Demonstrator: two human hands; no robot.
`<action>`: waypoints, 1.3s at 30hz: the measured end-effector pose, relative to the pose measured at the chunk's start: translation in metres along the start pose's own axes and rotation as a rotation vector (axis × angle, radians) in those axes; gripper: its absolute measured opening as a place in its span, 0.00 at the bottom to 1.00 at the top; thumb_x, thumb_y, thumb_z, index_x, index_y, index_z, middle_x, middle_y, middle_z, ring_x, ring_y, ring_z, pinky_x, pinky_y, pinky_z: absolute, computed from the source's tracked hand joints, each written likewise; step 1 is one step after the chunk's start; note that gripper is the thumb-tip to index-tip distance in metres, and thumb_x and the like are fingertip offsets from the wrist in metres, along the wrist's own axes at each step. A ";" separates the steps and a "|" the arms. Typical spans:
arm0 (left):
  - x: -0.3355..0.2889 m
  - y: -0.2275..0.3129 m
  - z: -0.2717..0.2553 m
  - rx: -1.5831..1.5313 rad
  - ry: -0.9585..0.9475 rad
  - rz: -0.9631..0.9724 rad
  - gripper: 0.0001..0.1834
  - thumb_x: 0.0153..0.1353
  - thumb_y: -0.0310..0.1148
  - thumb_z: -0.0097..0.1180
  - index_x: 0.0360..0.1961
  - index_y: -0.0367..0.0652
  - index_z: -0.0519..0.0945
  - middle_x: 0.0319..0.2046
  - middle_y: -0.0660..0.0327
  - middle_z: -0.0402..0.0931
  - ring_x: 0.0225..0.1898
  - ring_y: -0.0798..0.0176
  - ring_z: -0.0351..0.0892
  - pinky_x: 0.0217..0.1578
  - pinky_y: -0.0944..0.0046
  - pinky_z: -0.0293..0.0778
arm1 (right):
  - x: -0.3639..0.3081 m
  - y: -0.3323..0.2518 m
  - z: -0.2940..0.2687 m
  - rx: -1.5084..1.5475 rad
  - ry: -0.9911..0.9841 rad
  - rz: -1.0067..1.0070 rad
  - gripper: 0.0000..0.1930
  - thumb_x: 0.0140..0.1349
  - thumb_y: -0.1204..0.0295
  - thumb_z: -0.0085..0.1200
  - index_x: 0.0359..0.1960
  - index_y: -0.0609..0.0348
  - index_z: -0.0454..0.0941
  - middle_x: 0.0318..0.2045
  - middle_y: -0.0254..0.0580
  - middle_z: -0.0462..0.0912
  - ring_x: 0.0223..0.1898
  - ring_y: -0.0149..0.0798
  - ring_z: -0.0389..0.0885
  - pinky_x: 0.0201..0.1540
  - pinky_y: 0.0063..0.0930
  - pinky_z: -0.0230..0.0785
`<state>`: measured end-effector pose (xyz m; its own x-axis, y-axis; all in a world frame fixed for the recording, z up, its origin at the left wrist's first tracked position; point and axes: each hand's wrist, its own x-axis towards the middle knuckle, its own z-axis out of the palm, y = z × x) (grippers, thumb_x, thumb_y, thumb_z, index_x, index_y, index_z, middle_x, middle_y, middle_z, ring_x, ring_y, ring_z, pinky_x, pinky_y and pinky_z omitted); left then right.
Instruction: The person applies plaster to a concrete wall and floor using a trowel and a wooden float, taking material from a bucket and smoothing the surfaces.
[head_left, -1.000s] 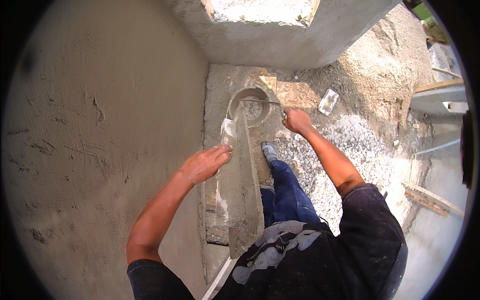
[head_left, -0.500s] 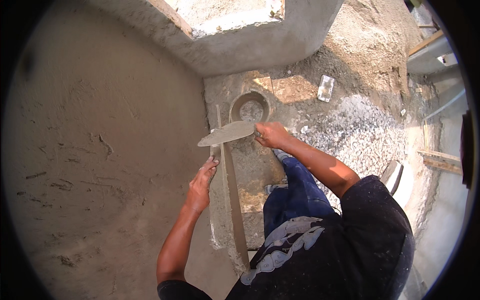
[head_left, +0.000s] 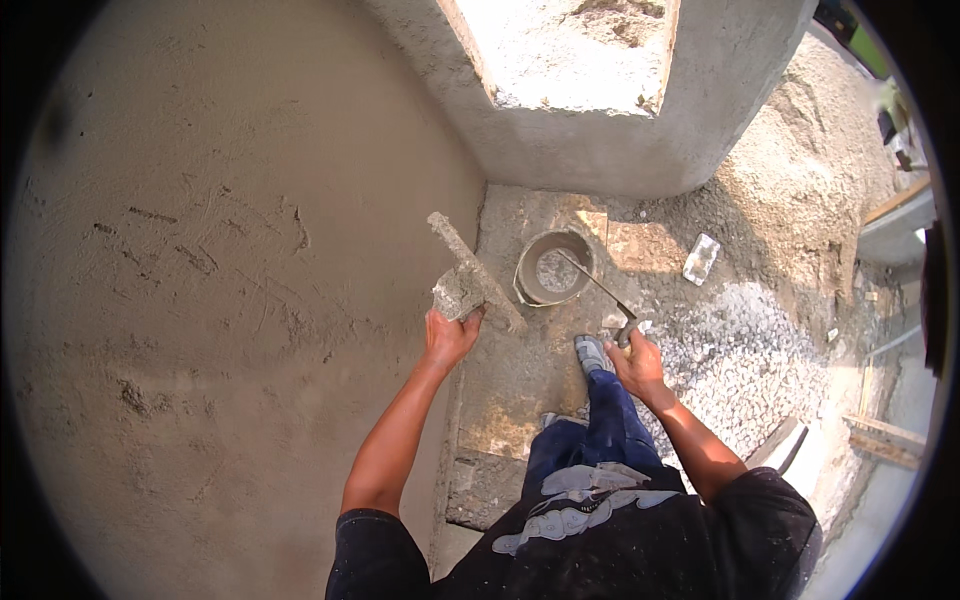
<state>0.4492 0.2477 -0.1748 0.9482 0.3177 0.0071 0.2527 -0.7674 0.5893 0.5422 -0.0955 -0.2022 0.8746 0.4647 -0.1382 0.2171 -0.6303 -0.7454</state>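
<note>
My left hand [head_left: 452, 335] is closed on a mortar-caked plastering float [head_left: 478, 272], a long narrow board with a lumpy piece at its side. It is held up near the plastered wall [head_left: 250, 330] and looks foreshortened; how the fingers wrap it is partly hidden. My right hand [head_left: 637, 362] grips the dark handle of a trowel [head_left: 598, 282]. Its blade shows nearly edge-on as a thin line, the tip overlapping the bucket's opening in view. The round bucket [head_left: 526, 268], grey with mortar, stands on the floor ahead of me, with pale material at its bottom.
A low wall [head_left: 600, 150] with a window opening stands ahead. To the right lie a pale block [head_left: 702, 259], a gravel heap [head_left: 760, 340] and a sand pile [head_left: 820, 150]. Wooden pieces [head_left: 885, 440] are at the far right. My feet stand just behind the bucket.
The trowel has left the float and swung right, turning from flat to edge-on. The float has tilted and now appears shorter. My view has shifted, so the bucket sits farther right and lower.
</note>
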 end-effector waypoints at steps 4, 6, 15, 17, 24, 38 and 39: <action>0.016 0.024 0.010 0.011 0.151 0.005 0.30 0.51 0.28 0.63 0.55 0.35 0.65 0.43 0.45 0.70 0.49 0.38 0.71 0.47 0.47 0.70 | -0.039 -0.035 -0.065 0.000 0.221 -0.342 0.10 0.57 0.72 0.58 0.39 0.63 0.76 0.28 0.52 0.78 0.26 0.54 0.79 0.28 0.41 0.72; 0.016 0.041 0.009 0.050 0.180 0.053 0.30 0.51 0.29 0.63 0.55 0.35 0.66 0.43 0.46 0.70 0.48 0.39 0.71 0.47 0.48 0.70 | -0.033 -0.040 -0.097 -0.222 0.336 -0.521 0.08 0.52 0.75 0.58 0.34 0.62 0.77 0.23 0.47 0.74 0.22 0.51 0.76 0.25 0.41 0.70; -0.007 0.092 0.007 0.231 0.107 0.111 0.36 0.49 0.30 0.65 0.59 0.33 0.64 0.45 0.49 0.69 0.49 0.44 0.71 0.46 0.49 0.74 | -0.033 -0.107 -0.151 -0.258 0.253 -0.176 0.13 0.62 0.66 0.56 0.34 0.65 0.70 0.28 0.53 0.72 0.29 0.58 0.74 0.31 0.46 0.67; -0.013 0.099 0.007 0.277 0.101 0.077 0.37 0.48 0.31 0.65 0.59 0.34 0.64 0.45 0.49 0.69 0.49 0.44 0.72 0.45 0.50 0.75 | -0.037 -0.123 -0.153 -0.122 0.211 -0.205 0.12 0.63 0.69 0.55 0.39 0.66 0.69 0.31 0.55 0.73 0.34 0.57 0.76 0.35 0.44 0.68; -0.023 0.109 0.001 0.356 -0.055 -0.021 0.26 0.49 0.30 0.63 0.48 0.35 0.67 0.41 0.47 0.72 0.44 0.43 0.77 0.40 0.47 0.77 | -0.002 -0.150 -0.129 0.107 0.483 -0.615 0.16 0.61 0.72 0.57 0.45 0.69 0.69 0.31 0.54 0.77 0.25 0.54 0.76 0.27 0.37 0.70; -0.042 0.054 0.025 0.506 -0.194 -0.079 0.18 0.47 0.26 0.58 0.41 0.36 0.73 0.41 0.46 0.75 0.42 0.45 0.79 0.43 0.51 0.78 | 0.056 -0.063 -0.023 -0.285 -0.071 -0.253 0.17 0.68 0.58 0.44 0.39 0.64 0.66 0.36 0.63 0.78 0.37 0.67 0.78 0.39 0.57 0.70; -0.043 0.057 0.022 0.498 -0.202 -0.084 0.18 0.46 0.26 0.59 0.41 0.36 0.73 0.41 0.46 0.75 0.42 0.44 0.79 0.43 0.51 0.78 | 0.056 -0.057 -0.021 -0.314 -0.108 -0.273 0.17 0.68 0.58 0.44 0.39 0.64 0.66 0.35 0.63 0.78 0.37 0.67 0.78 0.39 0.56 0.71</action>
<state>0.4271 0.1779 -0.1598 0.9264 0.3141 -0.2076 0.3438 -0.9304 0.1268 0.5876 -0.0464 -0.1540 0.7200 0.6927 -0.0434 0.5705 -0.6263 -0.5314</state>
